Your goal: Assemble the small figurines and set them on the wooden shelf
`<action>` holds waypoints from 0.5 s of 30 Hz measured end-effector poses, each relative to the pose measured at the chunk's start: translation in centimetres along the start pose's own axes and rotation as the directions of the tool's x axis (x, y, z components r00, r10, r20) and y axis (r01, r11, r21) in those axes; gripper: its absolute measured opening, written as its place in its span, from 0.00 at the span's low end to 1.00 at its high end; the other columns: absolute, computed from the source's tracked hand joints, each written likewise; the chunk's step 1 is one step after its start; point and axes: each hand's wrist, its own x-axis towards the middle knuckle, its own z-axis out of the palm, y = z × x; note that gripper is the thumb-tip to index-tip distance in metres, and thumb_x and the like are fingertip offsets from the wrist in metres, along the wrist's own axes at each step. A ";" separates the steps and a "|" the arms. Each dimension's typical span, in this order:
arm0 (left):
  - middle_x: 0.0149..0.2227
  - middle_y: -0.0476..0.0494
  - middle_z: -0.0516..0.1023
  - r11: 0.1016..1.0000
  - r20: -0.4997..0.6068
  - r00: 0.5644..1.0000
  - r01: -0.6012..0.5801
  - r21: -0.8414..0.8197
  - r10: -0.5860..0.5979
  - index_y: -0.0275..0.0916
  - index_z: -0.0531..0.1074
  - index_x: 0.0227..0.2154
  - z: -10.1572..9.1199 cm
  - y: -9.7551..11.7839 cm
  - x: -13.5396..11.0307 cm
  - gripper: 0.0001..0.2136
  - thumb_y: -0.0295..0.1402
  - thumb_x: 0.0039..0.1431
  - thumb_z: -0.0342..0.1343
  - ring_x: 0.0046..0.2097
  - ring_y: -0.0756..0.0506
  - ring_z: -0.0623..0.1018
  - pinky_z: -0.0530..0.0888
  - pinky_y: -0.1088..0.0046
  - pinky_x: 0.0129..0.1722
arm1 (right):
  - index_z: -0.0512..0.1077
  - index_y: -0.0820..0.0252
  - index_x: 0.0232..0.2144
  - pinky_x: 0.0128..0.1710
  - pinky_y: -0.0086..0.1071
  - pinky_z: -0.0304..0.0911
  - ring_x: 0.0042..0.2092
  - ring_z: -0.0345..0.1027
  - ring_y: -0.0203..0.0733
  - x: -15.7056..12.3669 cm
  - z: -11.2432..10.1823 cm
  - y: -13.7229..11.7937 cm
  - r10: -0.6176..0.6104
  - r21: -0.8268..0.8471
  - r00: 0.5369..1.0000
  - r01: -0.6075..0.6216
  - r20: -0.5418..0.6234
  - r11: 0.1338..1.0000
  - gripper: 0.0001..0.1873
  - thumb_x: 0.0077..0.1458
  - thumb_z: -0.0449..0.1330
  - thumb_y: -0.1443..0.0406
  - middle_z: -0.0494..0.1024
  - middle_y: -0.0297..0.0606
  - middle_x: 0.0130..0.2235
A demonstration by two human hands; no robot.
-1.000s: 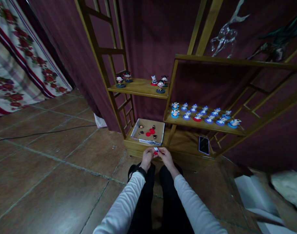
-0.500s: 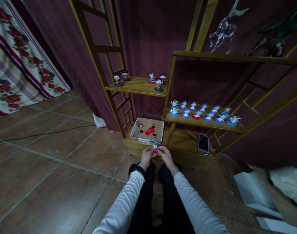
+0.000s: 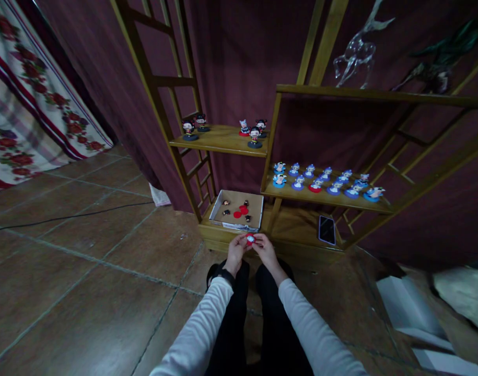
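Pinching a small red-based figurine (image 3: 250, 239) between the fingertips of the left hand (image 3: 235, 251) and the right hand (image 3: 265, 250), the person holds it over the knees, just short of the cardboard box (image 3: 256, 202); so light a grip could drop it onto the tiled floor (image 3: 105, 250)

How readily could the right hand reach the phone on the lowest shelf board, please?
Probably yes: the phone lies flat to the right of the right hand, with only bare board between. That hand and the left hand pinch a figurine, so it is not free.
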 end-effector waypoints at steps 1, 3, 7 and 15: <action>0.32 0.39 0.77 1.000 -0.001 1.000 -0.007 -0.006 0.007 0.33 0.73 0.34 0.0 -0.1 0.0 0.16 0.37 0.43 0.63 0.33 0.48 0.76 0.73 0.69 0.37 | 0.68 0.55 0.37 0.42 0.35 0.64 0.39 0.69 0.40 -0.1 0.1 0.0 -0.004 -0.020 1.000 0.004 -0.006 1.000 0.15 0.43 0.60 0.63 0.74 0.37 0.40; 0.32 0.39 0.77 1.000 0.021 1.000 -0.004 -0.017 0.005 0.32 0.73 0.34 0.0 -0.1 0.1 0.16 0.36 0.41 0.63 0.33 0.47 0.76 0.72 0.68 0.38 | 0.68 0.56 0.37 0.41 0.35 0.65 0.39 0.70 0.41 -0.2 0.1 0.1 -0.019 -0.069 1.000 0.017 -0.022 0.997 0.15 0.43 0.60 0.62 0.74 0.38 0.40; 0.33 0.38 0.77 1.000 0.065 0.998 0.016 -0.020 -0.014 0.32 0.74 0.33 0.0 -0.1 0.0 0.16 0.35 0.40 0.64 0.34 0.46 0.76 0.72 0.67 0.39 | 0.69 0.56 0.36 0.42 0.35 0.64 0.39 0.69 0.41 -0.4 0.1 0.2 -0.072 -0.146 0.995 0.062 -0.062 0.987 0.12 0.46 0.59 0.60 0.74 0.39 0.39; 0.27 0.43 0.77 0.995 0.044 0.996 -0.083 0.057 0.081 0.31 0.75 0.32 -0.1 -0.7 0.1 0.14 0.33 0.41 0.63 0.27 0.51 0.72 0.69 0.76 0.29 | 0.72 0.56 0.31 0.37 0.34 0.65 0.34 0.68 0.40 -0.7 0.1 -0.2 -0.118 -0.248 0.989 0.092 -0.092 0.964 0.08 0.47 0.58 0.60 0.71 0.38 0.36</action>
